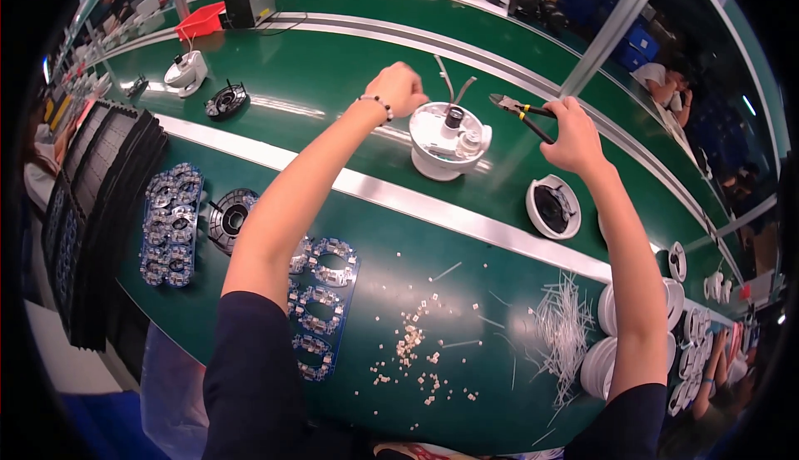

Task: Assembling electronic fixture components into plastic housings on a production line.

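A white round device housing [434, 165] stands on the green conveyor belt. Its top is open, showing a black cylindrical part [454, 117], and two thin cable ends [447, 77] stick up from it. My left hand [395, 90], with a beaded bracelet at the wrist, hovers just left of the housing. Its fingers are curled closed, and what they may hold is hidden. To the right of the housing, my right hand [573, 137] grips diagonal cutting pliers [524, 111] with black and yellow handles. The pliers' jaws point left toward the cables, apart from them.
Blue circuit boards [171, 227], small cream connectors [409, 342] and white cable ties [562, 327] lie on the near bench. A white bowl-shaped cover [553, 208] sits right on the belt. Black trays [100, 210] stand left; white rings [598, 368] stack right. Other people sit farther off.
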`<state>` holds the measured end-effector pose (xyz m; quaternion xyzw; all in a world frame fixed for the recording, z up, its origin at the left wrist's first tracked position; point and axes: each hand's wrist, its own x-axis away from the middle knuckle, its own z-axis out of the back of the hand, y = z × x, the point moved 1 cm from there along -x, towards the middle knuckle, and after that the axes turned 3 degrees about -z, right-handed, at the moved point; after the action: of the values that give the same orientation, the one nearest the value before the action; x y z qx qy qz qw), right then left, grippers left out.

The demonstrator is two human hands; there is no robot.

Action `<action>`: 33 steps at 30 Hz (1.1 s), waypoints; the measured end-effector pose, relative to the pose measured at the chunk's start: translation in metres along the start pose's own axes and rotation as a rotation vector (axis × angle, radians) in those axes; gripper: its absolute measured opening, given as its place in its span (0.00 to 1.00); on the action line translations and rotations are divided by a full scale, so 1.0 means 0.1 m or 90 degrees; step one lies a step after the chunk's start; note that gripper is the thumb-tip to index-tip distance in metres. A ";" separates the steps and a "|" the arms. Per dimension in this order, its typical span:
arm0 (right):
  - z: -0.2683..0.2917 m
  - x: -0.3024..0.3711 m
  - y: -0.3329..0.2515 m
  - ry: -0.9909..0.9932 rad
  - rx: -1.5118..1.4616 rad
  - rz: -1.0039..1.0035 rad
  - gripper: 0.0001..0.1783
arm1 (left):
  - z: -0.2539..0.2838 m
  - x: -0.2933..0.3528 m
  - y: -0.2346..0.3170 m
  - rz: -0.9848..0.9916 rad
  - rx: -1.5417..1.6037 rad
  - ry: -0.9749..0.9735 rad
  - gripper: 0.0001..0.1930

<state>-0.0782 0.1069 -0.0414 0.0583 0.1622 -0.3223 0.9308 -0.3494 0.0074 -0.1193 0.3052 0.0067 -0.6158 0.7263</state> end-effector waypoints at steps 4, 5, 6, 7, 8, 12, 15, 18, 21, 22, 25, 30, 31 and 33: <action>-0.23 -0.24 0.14 -0.042 -0.045 0.121 0.26 | 0.01 -0.17 0.25 -0.034 0.007 -0.012 0.09; -0.25 -0.26 0.16 -0.048 -0.046 0.132 0.26 | -0.03 -0.24 0.29 -0.032 0.009 -0.051 0.09; -0.27 -0.27 0.21 -0.049 -0.050 0.174 0.26 | -0.12 -0.35 0.27 -0.017 0.027 -0.101 0.08; -0.30 -0.30 0.21 -0.050 -0.059 0.217 0.26 | -0.17 -0.35 0.26 -0.031 0.034 -0.075 0.08; -0.31 -0.32 0.19 -0.051 -0.061 0.231 0.26 | -0.19 -0.38 0.25 -0.040 0.052 -0.062 0.08; -0.32 -0.36 0.14 -0.074 -0.065 0.241 0.27 | -0.22 -0.40 0.33 -0.044 0.103 -0.024 0.07; -0.38 -0.37 0.15 -0.088 -0.058 0.251 0.27 | -0.29 -0.41 0.37 -0.071 0.106 -0.014 0.07; -0.34 -0.36 0.12 -0.102 -0.057 0.242 0.26 | -0.29 -0.40 0.46 -0.105 0.106 -0.009 0.06; -0.27 -0.33 0.09 -0.151 -0.039 0.176 0.24 | -0.32 -0.40 0.52 -0.093 0.112 -0.005 0.06; -0.26 -0.33 0.11 -0.161 -0.008 0.179 0.22 | -0.31 -0.40 0.53 -0.087 0.108 -0.003 0.06; -0.18 -0.28 0.17 -0.134 -0.005 0.161 0.20 | -0.25 -0.35 0.50 -0.123 0.162 0.176 0.08; -0.10 -0.23 0.83 0.181 -0.132 0.058 0.21 | -0.23 0.08 1.28 -0.194 0.610 0.192 0.06; -0.09 -0.27 0.95 0.210 -0.158 0.019 0.21 | -0.30 0.27 1.52 -0.272 0.640 0.011 0.07; 0.00 -0.36 0.88 0.256 -0.199 0.034 0.22 | -0.24 0.57 1.68 -0.513 0.367 -0.276 0.12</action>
<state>-0.0503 0.1973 -0.0283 -0.0188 0.3901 -0.2504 0.8859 -0.1760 -0.0233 -0.0881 0.3314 -0.1956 -0.8714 0.3041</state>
